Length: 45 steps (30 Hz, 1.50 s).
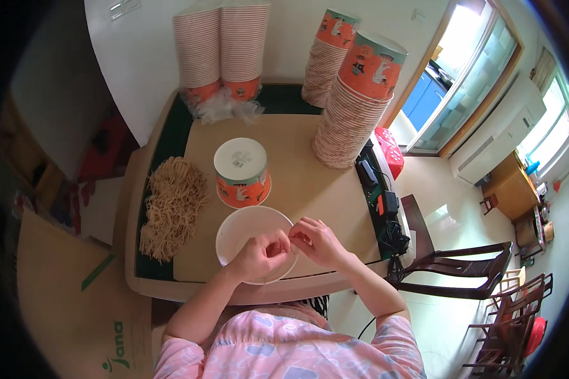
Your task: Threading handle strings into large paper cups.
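White tub [237, 235] sits at the table's [297, 183] front edge, directly under my hands. Left hand [262, 254] curled narrow over its mouth; right hand [319, 241] pinched at its right rim, fingertips close to left's. Can't tell what's pinched. Tan strands [172, 208] piled along left edge.

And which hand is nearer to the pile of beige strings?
Left: the left hand is over the white container, to the right of the pile of beige strings; the right hand is farther right, by the container's right rim.
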Tool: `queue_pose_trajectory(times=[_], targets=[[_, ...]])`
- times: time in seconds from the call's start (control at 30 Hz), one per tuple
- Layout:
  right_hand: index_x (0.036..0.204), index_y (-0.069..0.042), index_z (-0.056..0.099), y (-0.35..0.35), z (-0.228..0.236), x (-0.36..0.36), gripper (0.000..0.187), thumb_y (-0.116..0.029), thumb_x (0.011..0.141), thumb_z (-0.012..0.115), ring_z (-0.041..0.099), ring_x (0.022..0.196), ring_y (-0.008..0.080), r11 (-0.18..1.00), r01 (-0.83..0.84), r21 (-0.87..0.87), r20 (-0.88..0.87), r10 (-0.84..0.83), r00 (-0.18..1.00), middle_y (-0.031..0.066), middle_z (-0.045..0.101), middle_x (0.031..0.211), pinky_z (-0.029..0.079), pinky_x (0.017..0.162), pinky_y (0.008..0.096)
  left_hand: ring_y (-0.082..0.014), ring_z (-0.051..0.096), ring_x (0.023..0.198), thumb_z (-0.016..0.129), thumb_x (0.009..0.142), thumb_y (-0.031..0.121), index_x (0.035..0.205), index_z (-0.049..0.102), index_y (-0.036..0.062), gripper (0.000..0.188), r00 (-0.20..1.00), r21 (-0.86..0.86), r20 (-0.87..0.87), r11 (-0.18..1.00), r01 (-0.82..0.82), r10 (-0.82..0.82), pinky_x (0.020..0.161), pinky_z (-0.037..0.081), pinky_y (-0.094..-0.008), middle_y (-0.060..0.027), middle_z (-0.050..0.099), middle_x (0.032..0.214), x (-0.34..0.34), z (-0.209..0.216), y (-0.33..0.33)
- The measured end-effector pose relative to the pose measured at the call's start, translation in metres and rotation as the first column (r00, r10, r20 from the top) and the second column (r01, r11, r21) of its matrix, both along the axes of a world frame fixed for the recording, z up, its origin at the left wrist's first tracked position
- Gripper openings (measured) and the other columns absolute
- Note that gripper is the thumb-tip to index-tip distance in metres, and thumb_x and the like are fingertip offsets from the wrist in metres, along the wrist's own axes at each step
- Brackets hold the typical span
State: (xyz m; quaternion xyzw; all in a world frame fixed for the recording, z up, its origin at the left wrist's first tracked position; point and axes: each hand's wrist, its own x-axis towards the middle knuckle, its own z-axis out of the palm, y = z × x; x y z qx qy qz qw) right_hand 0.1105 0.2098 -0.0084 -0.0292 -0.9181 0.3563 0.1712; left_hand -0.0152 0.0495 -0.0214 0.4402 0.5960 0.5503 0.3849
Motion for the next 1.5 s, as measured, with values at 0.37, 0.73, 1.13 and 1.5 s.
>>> queue_pose_trajectory(times=[0.37,0.73,1.13,1.5], targets=[[0.087,-0.005,0.059,0.003,-0.004,-0.001,0.007,-0.007,0.082,0.062,0.059,0.073,0.0284,0.997,-0.011,-0.083,-0.029,0.009,1.0,0.009,0.057,0.08,0.046,0.066,0.037,-0.0236,0.059,0.062,0.07,0.076,0.014,0.087,0.07,0.0127,0.011,0.499,0.108,-0.854,0.989,-0.1,0.144,0.055,0.048,-0.035,-0.0063,0.054,0.072,0.016,-0.004,0.004],[0.088,-0.004,0.062,-0.007,-0.009,0.012,0.009,-0.005,0.08,0.067,0.058,0.068,0.0227,0.987,0.047,-0.155,-0.038,-0.053,0.998,0.0077,0.058,0.078,0.046,0.064,0.0332,-0.0089,0.053,0.059,0.063,0.089,0.015,0.089,0.064,0.0043,0.011,0.997,-0.129,0.06,0.991,-0.037,0.045,0.05,0.04,-0.0253,0.0006,0.057,0.074,0.001,0.001,0.009],[0.082,-0.001,0.064,-0.06,-0.031,0.01,0.013,0.006,0.075,0.072,0.054,0.063,0.0142,0.85,0.422,-0.314,-0.39,-0.521,0.76,0.0062,0.058,0.073,0.044,0.058,0.0259,-0.0038,0.049,0.056,0.061,0.092,0.016,0.088,0.065,0.0053,0.013,0.643,-0.201,0.753,0.979,0.027,0.137,0.045,0.034,-0.0165,0.003,0.057,0.069,0.002,-0.002,0.009],[0.082,-0.004,0.066,-0.067,-0.042,0.002,0.015,0.004,0.073,0.074,0.053,0.067,0.0159,0.831,0.502,-0.239,-0.448,-0.553,0.702,0.0044,0.058,0.074,0.044,0.063,0.0276,-0.0042,0.048,0.053,0.061,0.092,0.017,0.082,0.066,0.0072,0.015,0.742,-0.299,0.618,0.951,-0.082,0.258,0.046,0.033,-0.0185,0.0034,0.055,0.064,0.004,-0.003,0.008]])
